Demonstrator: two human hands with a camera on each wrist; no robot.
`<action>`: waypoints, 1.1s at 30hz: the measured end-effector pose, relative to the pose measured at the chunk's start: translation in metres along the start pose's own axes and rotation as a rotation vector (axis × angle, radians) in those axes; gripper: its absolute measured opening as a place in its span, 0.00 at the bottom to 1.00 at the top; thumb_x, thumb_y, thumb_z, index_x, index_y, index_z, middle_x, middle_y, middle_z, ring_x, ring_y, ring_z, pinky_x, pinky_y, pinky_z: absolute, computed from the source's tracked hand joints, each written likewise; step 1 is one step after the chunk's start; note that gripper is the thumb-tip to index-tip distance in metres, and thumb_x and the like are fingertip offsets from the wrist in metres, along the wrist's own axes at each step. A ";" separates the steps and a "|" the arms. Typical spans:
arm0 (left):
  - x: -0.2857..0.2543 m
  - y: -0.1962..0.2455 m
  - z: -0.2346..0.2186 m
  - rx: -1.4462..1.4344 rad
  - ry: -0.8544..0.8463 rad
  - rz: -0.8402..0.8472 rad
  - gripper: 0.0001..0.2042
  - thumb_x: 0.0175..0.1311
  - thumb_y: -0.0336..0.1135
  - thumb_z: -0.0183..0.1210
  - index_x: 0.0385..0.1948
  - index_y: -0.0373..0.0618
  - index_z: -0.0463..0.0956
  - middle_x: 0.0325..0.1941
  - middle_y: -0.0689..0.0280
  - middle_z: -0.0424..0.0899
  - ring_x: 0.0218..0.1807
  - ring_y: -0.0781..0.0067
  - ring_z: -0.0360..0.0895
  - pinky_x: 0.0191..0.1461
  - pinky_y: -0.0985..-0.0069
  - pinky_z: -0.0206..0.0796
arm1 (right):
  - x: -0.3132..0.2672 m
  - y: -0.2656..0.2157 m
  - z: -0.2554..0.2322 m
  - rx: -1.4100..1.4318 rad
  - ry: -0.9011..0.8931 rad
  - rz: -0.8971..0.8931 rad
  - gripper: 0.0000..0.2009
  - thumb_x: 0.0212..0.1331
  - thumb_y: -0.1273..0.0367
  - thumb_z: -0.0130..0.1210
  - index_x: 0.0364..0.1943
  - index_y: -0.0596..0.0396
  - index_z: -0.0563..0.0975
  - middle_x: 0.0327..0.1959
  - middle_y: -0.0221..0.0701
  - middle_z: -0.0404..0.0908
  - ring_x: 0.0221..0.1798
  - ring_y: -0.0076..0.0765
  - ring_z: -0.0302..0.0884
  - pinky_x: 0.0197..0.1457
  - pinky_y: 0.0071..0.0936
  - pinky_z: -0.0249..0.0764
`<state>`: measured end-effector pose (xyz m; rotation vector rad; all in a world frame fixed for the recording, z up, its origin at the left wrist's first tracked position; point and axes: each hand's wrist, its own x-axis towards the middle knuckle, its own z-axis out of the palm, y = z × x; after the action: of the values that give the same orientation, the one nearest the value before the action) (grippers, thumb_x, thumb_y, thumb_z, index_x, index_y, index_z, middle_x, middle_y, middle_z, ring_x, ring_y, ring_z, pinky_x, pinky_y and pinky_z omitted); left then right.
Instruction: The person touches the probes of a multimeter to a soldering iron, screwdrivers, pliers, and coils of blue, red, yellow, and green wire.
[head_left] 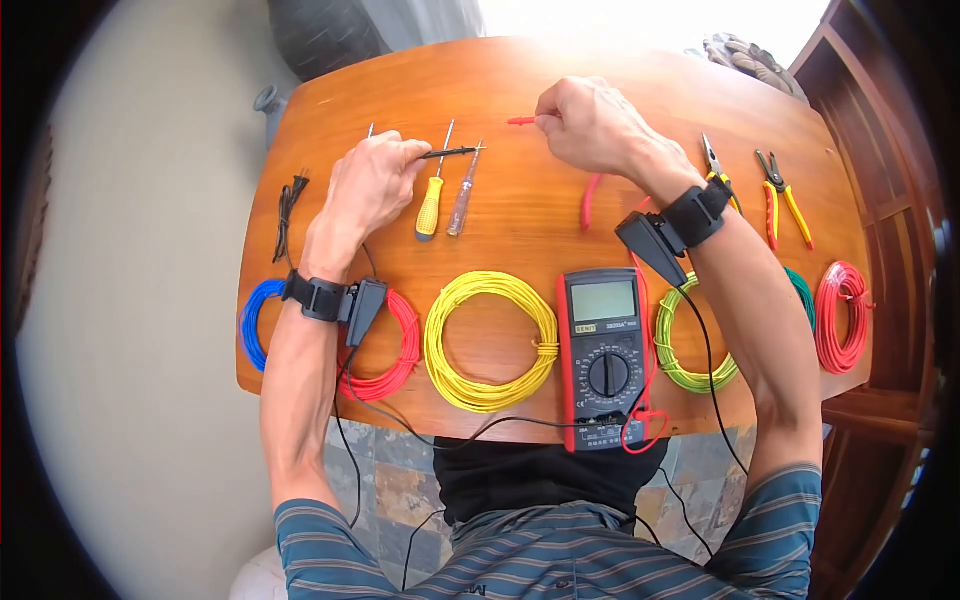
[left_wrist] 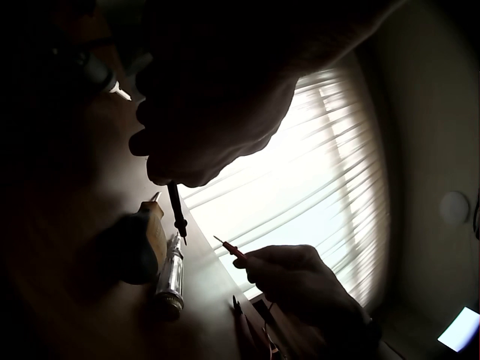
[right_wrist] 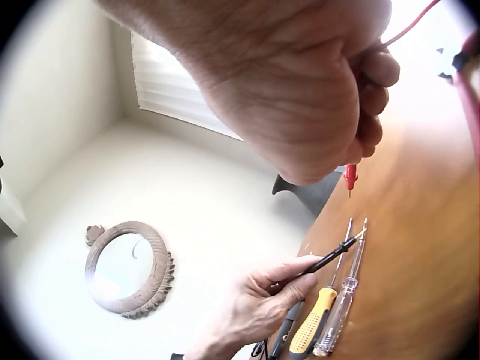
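My left hand [head_left: 375,180] pinches a black multimeter probe [head_left: 450,153], its metal tip pointing right, overlapping the tip of a clear-handled screwdriver [head_left: 463,200] in the head view. A yellow-handled screwdriver [head_left: 428,210] lies beside that one. Farther right, my right hand [head_left: 600,125] grips a red probe [head_left: 521,121] between thumb and fingers. In the right wrist view the red probe [right_wrist: 350,178] points down, its tip apart from the black probe [right_wrist: 334,255]. Both leads belong with the red-and-black multimeter [head_left: 605,340] at the table's front edge.
Coils of blue wire [head_left: 250,325], red wire [head_left: 408,345], yellow wire [head_left: 437,345] and yellow-green wire [head_left: 668,340] line the front. Long-nose pliers [head_left: 712,155] and wire strippers [head_left: 775,185] lie at right. A black power cord [head_left: 286,215] lies at left. Wooden shelving [head_left: 880,200] borders the right side.
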<state>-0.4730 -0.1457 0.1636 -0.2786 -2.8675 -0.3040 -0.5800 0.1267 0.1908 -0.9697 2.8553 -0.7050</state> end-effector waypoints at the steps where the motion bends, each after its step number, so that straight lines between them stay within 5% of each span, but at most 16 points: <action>1: 0.001 0.002 0.000 0.052 -0.024 -0.026 0.09 0.71 0.34 0.62 0.48 0.50 0.89 0.38 0.57 0.85 0.45 0.48 0.85 0.47 0.53 0.78 | -0.005 0.001 -0.007 0.010 0.019 -0.013 0.12 0.63 0.69 0.55 0.39 0.62 0.87 0.37 0.53 0.87 0.44 0.60 0.86 0.52 0.47 0.81; 9: 0.005 0.043 -0.019 0.020 0.077 -0.017 0.09 0.71 0.34 0.61 0.47 0.49 0.88 0.40 0.58 0.87 0.45 0.48 0.86 0.47 0.54 0.79 | -0.059 0.024 -0.064 0.069 0.024 0.135 0.12 0.65 0.69 0.56 0.39 0.66 0.84 0.26 0.47 0.80 0.33 0.46 0.81 0.44 0.40 0.77; 15: 0.033 0.093 0.002 0.002 -0.021 0.104 0.09 0.72 0.34 0.60 0.46 0.43 0.86 0.39 0.53 0.87 0.44 0.46 0.85 0.47 0.53 0.77 | -0.070 0.078 -0.042 0.023 0.020 0.180 0.12 0.65 0.70 0.56 0.40 0.68 0.84 0.27 0.51 0.80 0.35 0.48 0.81 0.46 0.41 0.77; 27: 0.071 0.135 0.032 0.086 -0.228 -0.011 0.10 0.72 0.37 0.58 0.41 0.45 0.86 0.38 0.48 0.88 0.43 0.37 0.85 0.46 0.47 0.78 | -0.071 0.081 -0.028 0.035 0.201 0.218 0.14 0.67 0.66 0.56 0.44 0.65 0.86 0.35 0.56 0.85 0.43 0.57 0.87 0.52 0.43 0.80; 30: 0.069 0.137 0.028 0.149 -0.230 -0.007 0.10 0.72 0.37 0.58 0.41 0.45 0.87 0.39 0.48 0.88 0.43 0.38 0.85 0.47 0.47 0.78 | -0.072 0.076 -0.039 0.011 0.098 0.238 0.14 0.67 0.66 0.56 0.44 0.63 0.87 0.38 0.57 0.86 0.44 0.62 0.86 0.52 0.46 0.80; 33: 0.065 0.140 0.015 0.199 -0.176 0.007 0.10 0.72 0.37 0.58 0.42 0.45 0.87 0.40 0.49 0.88 0.45 0.39 0.86 0.48 0.48 0.78 | -0.078 0.079 -0.051 0.070 0.214 0.208 0.14 0.70 0.66 0.56 0.42 0.65 0.86 0.32 0.49 0.87 0.36 0.49 0.86 0.45 0.42 0.78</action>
<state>-0.5084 0.0028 0.1919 -0.2912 -3.0385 0.0090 -0.5714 0.2488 0.1942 -0.6098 3.0264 -0.9301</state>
